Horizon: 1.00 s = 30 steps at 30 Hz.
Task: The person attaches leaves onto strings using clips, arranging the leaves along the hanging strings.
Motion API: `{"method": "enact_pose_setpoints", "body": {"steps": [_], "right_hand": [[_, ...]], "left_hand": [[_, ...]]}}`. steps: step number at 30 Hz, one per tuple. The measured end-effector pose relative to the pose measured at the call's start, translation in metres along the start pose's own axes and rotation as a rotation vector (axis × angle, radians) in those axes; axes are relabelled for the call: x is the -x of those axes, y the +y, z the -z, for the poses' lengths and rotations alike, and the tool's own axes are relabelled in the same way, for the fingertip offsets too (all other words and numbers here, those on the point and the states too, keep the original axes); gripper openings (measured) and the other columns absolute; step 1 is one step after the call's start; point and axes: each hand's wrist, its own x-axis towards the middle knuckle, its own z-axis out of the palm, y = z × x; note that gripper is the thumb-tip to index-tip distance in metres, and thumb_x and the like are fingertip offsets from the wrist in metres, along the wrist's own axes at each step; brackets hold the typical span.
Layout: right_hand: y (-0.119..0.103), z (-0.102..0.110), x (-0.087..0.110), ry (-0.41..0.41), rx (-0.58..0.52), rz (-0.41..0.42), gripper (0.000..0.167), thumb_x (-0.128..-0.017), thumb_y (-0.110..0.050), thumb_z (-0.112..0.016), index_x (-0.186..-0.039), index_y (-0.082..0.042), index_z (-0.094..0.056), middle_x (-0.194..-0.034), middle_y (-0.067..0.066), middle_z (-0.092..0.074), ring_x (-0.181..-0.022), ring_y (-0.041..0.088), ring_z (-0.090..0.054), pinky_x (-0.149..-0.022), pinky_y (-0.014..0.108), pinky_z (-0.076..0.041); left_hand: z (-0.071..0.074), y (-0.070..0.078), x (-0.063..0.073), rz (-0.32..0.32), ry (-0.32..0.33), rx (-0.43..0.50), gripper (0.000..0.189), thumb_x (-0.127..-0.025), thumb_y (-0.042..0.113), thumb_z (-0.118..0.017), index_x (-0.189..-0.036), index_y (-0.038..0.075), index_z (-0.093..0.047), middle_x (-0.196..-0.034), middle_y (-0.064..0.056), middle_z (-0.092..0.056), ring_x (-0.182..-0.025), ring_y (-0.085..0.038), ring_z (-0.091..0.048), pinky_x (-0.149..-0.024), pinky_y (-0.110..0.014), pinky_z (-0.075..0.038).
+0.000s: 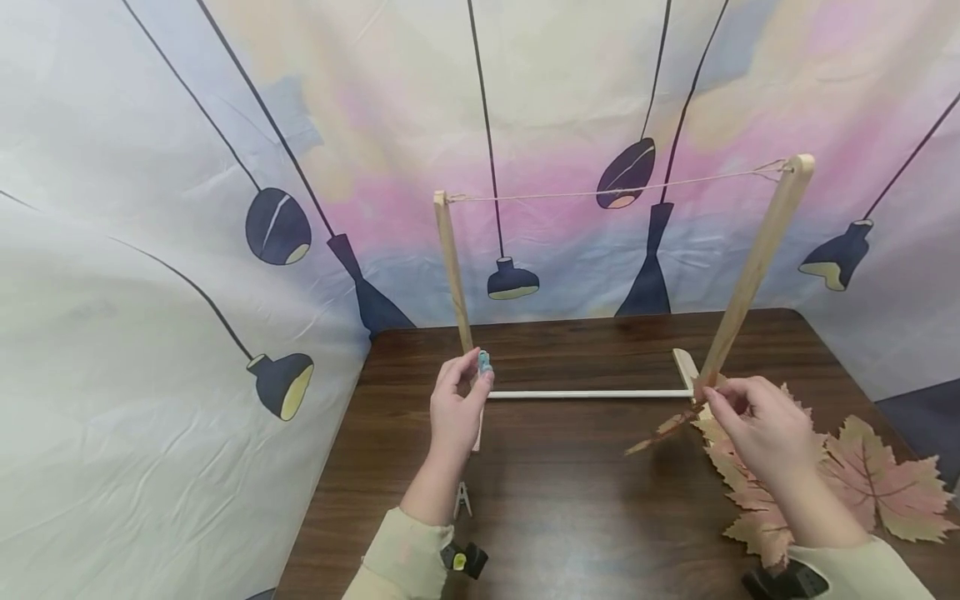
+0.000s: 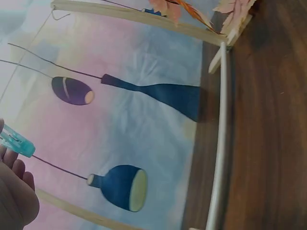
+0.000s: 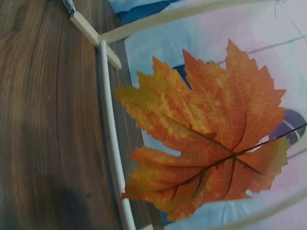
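Note:
My left hand [image 1: 456,404] pinches a small light blue clothespin [image 1: 483,361] between thumb and fingers, near the left post. The same clothespin [image 2: 17,140] shows at the left edge of the left wrist view. Beside the right post, my right hand [image 1: 776,429] pinches an artificial maple leaf [image 1: 667,427], seen nearly edge-on from the head. The right wrist view gives its broad orange face [image 3: 206,134] with green-yellow tips and a dark stem, while the fingers are out of that view. Both hands are below the string [image 1: 570,195].
A wooden stand with a left post [image 1: 453,275], a right post [image 1: 757,250] and a white crossbar [image 1: 585,394] stands on the dark wooden table [image 1: 570,492]. More maple leaves [image 1: 873,479] lie at the right. Another clothespin [image 1: 462,500] lies by my left forearm.

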Motion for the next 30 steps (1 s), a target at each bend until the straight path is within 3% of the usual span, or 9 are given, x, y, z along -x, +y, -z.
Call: {"method": "enact_pose_setpoints", "body": {"steps": [6, 11, 13, 19, 27, 30], "right_hand": [[-0.016, -0.016, -0.015, -0.03, -0.019, 0.065, 0.013, -0.076, -0.006, -0.074, -0.072, -0.009, -0.062, -0.068, -0.001, -0.054, -0.063, 0.011, -0.046, -0.056, 0.022, -0.035], [-0.027, -0.026, -0.026, -0.022, -0.03, 0.092, 0.014, -0.076, -0.006, -0.074, -0.071, -0.009, -0.061, -0.069, 0.003, -0.056, -0.061, 0.017, -0.049, -0.053, 0.032, -0.039], [-0.03, -0.03, -0.029, -0.013, -0.038, 0.111, 0.015, -0.077, -0.006, -0.074, -0.071, -0.01, -0.061, -0.071, 0.003, -0.058, -0.063, 0.017, -0.049, -0.054, 0.03, -0.038], [-0.032, -0.04, -0.037, 0.005, -0.076, 0.167, 0.014, -0.077, -0.004, -0.074, -0.074, -0.007, -0.06, -0.073, 0.005, -0.057, -0.066, 0.016, -0.047, -0.059, 0.025, -0.034], [-0.038, -0.046, -0.043, -0.095, -0.087, 0.038, 0.012, -0.085, -0.015, -0.068, -0.084, -0.008, -0.058, -0.07, 0.001, -0.058, -0.059, 0.015, -0.046, -0.054, 0.031, -0.038], [-0.039, -0.051, -0.044, -0.079, -0.095, 0.025, 0.013, -0.085, -0.014, -0.069, -0.086, -0.007, -0.058, -0.07, 0.002, -0.058, -0.057, 0.014, -0.045, -0.051, 0.029, -0.036]], "left_hand": [[0.006, 0.015, -0.011, -0.01, 0.02, 0.016, 0.03, -0.086, 0.009, -0.067, -0.115, 0.007, -0.063, -0.103, -0.005, -0.057, -0.099, -0.017, -0.054, -0.088, -0.036, -0.044], [0.008, 0.025, -0.018, 0.029, 0.045, 0.086, 0.039, -0.086, 0.007, -0.066, -0.124, 0.004, -0.059, -0.102, -0.007, -0.061, -0.096, -0.016, -0.055, -0.084, -0.024, -0.046], [0.008, 0.027, -0.02, 0.03, 0.05, 0.092, 0.042, -0.086, 0.007, -0.066, -0.127, 0.003, -0.057, -0.104, -0.008, -0.061, -0.096, -0.016, -0.055, -0.083, -0.022, -0.045], [0.008, 0.032, -0.026, -0.044, 0.043, 0.054, 0.034, -0.086, 0.004, -0.065, -0.119, 0.003, -0.063, -0.101, -0.007, -0.059, -0.095, -0.017, -0.055, -0.08, -0.023, -0.046], [0.005, 0.048, -0.043, -0.112, -0.024, 0.068, 0.034, -0.087, 0.005, -0.065, -0.121, 0.003, -0.061, -0.106, -0.011, -0.057, -0.1, -0.021, -0.054, -0.084, -0.029, -0.046], [0.005, 0.052, -0.05, -0.137, -0.025, 0.036, 0.04, -0.087, 0.006, -0.064, -0.127, 0.003, -0.057, -0.111, -0.013, -0.057, -0.103, -0.023, -0.054, -0.088, -0.033, -0.045]]}}
